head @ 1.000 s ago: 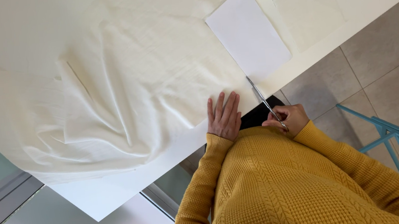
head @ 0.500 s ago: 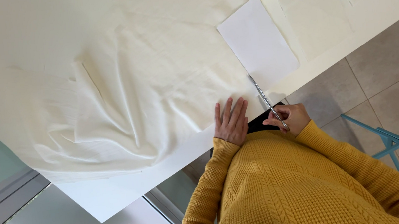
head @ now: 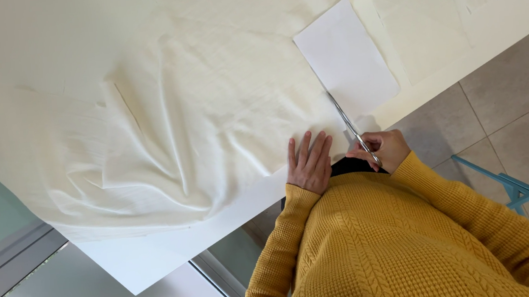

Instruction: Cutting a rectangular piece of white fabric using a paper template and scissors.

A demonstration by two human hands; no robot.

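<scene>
While the left hand [head: 310, 166] lies flat with fingers spread on soft, rumpled cream fabric [head: 162, 120] at the frame's centre, the right hand [head: 381, 150] has its grip closed round the handles of slim metal scissors [head: 352, 128]. Their blades point toward the upper left, reaching the lower edge of a smooth white paper rectangle [head: 346, 59] on the pale table [head: 501, 15]. Mustard knit sleeves [head: 420, 237] fill the lower right.

paper sheet [head: 346, 59] on the table [head: 500, 5], right of the rumpled cloth [head: 161, 114]
</scene>
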